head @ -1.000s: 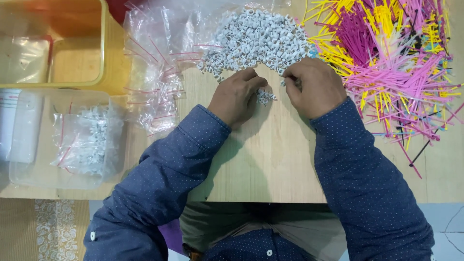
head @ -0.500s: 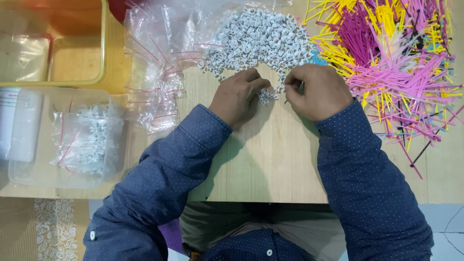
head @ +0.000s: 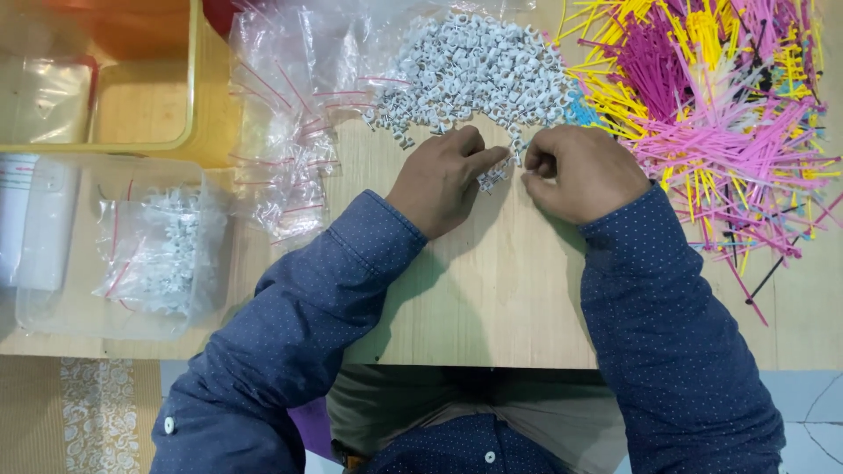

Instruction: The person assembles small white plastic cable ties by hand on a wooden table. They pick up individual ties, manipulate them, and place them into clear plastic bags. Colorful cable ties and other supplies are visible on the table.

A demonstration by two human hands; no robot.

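Head view: left hand [head: 442, 180] and right hand [head: 584, 171], fingers curled, pinch a small cluster of white clips [head: 493, 175] on the wooden table [head: 492, 298], just below the main clip pile [head: 470, 70] (empty zip bags [head: 281, 132] and coloured cable ties [head: 702, 88] flank it within reach).

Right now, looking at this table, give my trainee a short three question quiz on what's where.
1. True or false: the left hand rests on the pink and yellow ties.
2. Which lies nearest both hands? A. white clips B. yellow tray C. clear tub
3. Fill in: the empty clear bags lie to the ____ of the clip pile.

Key: 1. False; it sits at the pile's near edge, beside the right hand. 2. A. 3. Left.
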